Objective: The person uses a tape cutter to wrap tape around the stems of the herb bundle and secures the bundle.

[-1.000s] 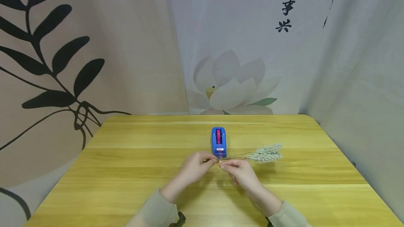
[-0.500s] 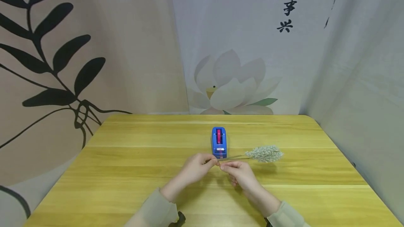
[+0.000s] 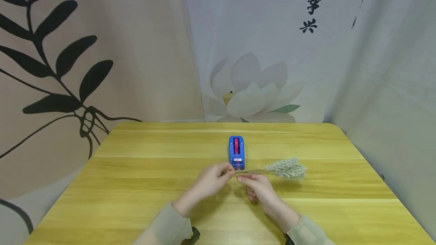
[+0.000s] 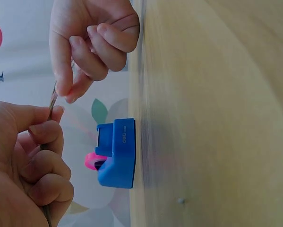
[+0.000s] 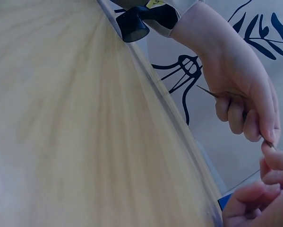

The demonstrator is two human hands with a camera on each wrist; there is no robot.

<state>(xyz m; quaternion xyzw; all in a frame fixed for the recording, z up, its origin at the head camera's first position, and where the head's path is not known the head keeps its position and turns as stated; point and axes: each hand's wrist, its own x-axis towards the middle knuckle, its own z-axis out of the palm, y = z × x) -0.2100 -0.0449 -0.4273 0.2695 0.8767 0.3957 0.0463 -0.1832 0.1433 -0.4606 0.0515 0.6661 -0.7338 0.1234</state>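
A bunch of dried flowers with pale green, fluffy heads points to the right above the table, its thin stems running left to the hands. The left hand grips the stem ends; in the left wrist view its fingers curl round them. Close beside it, the right hand pinches the stems between thumb and index finger, the other fingers curled. Whether a bit of tape lies between the fingertips is too small to tell. Just beyond the hands stands a blue tape dispenser with a pink roll.
The wooden table spreads out on both sides of the hands. Behind it hangs a printed cloth backdrop with leaves and a lotus. A black wrist device sits at the left cuff.
The flower heads have tipped slightly downward and spun a little about the stems. The right fingertips have shifted slightly at the stems; the shiny speck between the hands no longer shows. The dispenser stays put.
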